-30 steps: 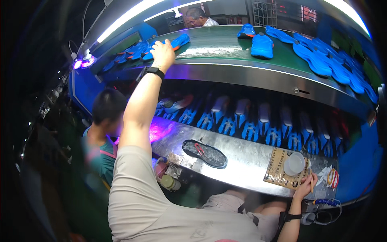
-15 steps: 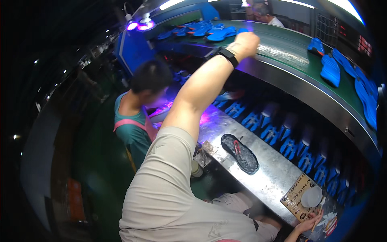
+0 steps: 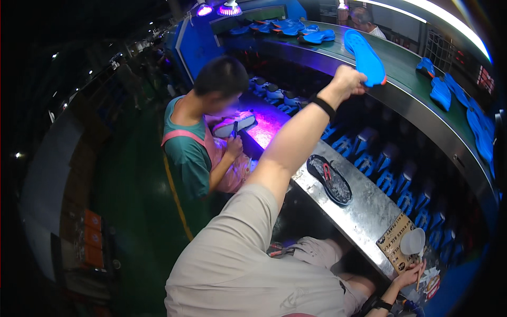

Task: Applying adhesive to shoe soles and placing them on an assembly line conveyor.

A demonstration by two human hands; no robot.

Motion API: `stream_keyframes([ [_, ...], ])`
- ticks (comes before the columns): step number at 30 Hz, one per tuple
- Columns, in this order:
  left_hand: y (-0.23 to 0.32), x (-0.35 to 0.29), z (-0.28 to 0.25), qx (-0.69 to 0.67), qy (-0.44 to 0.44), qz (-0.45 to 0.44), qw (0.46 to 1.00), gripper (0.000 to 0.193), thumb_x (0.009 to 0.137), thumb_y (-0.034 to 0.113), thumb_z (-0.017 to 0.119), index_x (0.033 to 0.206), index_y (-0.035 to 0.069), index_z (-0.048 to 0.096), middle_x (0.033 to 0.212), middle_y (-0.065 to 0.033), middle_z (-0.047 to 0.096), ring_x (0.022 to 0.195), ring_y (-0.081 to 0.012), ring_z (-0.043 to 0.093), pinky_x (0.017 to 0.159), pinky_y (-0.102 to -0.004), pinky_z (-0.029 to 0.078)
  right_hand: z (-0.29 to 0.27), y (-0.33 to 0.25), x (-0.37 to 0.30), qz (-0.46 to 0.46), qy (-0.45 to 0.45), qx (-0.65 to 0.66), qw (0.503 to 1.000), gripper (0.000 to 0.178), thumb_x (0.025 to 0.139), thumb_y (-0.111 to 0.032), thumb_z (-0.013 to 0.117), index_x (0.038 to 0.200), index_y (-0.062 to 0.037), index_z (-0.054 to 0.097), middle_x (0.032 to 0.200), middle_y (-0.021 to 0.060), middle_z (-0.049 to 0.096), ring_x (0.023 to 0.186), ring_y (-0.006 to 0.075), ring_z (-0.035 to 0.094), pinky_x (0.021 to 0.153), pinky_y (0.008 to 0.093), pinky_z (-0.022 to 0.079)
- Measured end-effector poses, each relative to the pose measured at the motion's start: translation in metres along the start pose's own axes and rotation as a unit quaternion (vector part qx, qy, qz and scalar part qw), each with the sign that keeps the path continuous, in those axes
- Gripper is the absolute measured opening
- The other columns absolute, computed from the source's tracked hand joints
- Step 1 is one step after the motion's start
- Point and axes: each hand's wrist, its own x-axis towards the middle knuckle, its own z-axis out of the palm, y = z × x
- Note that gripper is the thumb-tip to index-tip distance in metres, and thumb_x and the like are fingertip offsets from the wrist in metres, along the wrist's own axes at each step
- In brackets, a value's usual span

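My left hand (image 3: 346, 83), stretched far forward with a black band on the wrist, is closed on the end of a blue shoe sole (image 3: 365, 57) that has an orange tip. The sole is tilted up in front of the green conveyor belt (image 3: 399, 68). At the lower right, my right hand (image 3: 407, 276) grips a thin wooden stick (image 3: 421, 274) beside a white cup (image 3: 413, 241). That cup stands on a printed piece of cardboard (image 3: 391, 248). A dark sole-shaped piece with a red mark (image 3: 338, 186) lies on the metal bench (image 3: 364, 216) between my hands.
More blue soles (image 3: 288, 27) lie along the belt. Blue-and-grey shoe parts (image 3: 372, 166) line a rack under it. Left of my arm, a co-worker (image 3: 187, 137) in a pink apron holds a shoe (image 3: 235, 124) under purple light. Another person (image 3: 365, 21) is behind the belt.
My left hand has come back from the belt, now with a blue sole in it. The view has shifted, showing more of the co-worker. My right hand stays by the cup with the stick.
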Motion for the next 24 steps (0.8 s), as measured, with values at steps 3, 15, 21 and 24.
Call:
stream_keyframes([
  [3, -0.039, -0.047, 0.019, -0.122, -0.061, 0.000, 0.991, 0.020, 0.082, 0.006, 0.066, 0.099, -0.002, 0.059, 0.087, -0.0141, 0.069, 0.071, -0.0248, 0.068, 0.061, -0.0387, 0.057, 0.004, -0.013, -0.007, 0.005, -0.007, 0.006, 1.000, 0.037, 0.107, -0.026, 0.043, 0.132, -0.0014, 0.054, 0.105, 0.0078, 0.068, 0.063, 0.0051, 0.046, 0.053, 0.0187, 0.035],
  [15, -0.218, -0.294, 0.086, -0.407, -0.172, -0.313, 0.840, 0.043, 0.089, 0.023, 0.055, 0.128, 0.004, 0.051, 0.118, -0.0120, 0.063, 0.103, -0.0243, 0.063, 0.087, -0.0447, 0.051, 0.001, -0.003, -0.003, 0.017, 0.011, 0.071, 0.997, 0.032, 0.105, -0.022, 0.049, 0.128, -0.0006, 0.055, 0.089, 0.0030, 0.061, 0.065, 0.0051, 0.046, 0.056, 0.0183, 0.037],
  [21, -0.231, -0.339, 0.077, -0.484, -0.156, -0.352, 0.786, 0.057, 0.101, 0.045, 0.040, 0.142, 0.004, 0.043, 0.133, -0.0177, 0.057, 0.120, -0.0312, 0.057, 0.099, -0.0468, 0.048, 0.000, -0.018, -0.007, 0.050, 0.000, 0.107, 0.993, 0.030, 0.104, -0.021, 0.051, 0.124, 0.0005, 0.057, 0.082, -0.0017, 0.054, 0.064, 0.0041, 0.042, 0.056, 0.0183, 0.036],
  [24, -0.228, -0.340, 0.075, -0.545, -0.113, -0.419, 0.717, 0.070, 0.103, 0.056, 0.024, 0.146, 0.003, 0.039, 0.138, -0.0232, 0.052, 0.123, -0.0358, 0.055, 0.097, -0.0464, 0.049, 0.004, -0.026, -0.009, 0.056, -0.005, 0.096, 0.994, 0.030, 0.104, -0.022, 0.050, 0.121, 0.0012, 0.059, 0.083, -0.0021, 0.054, 0.064, 0.0041, 0.042, 0.057, 0.0186, 0.036],
])
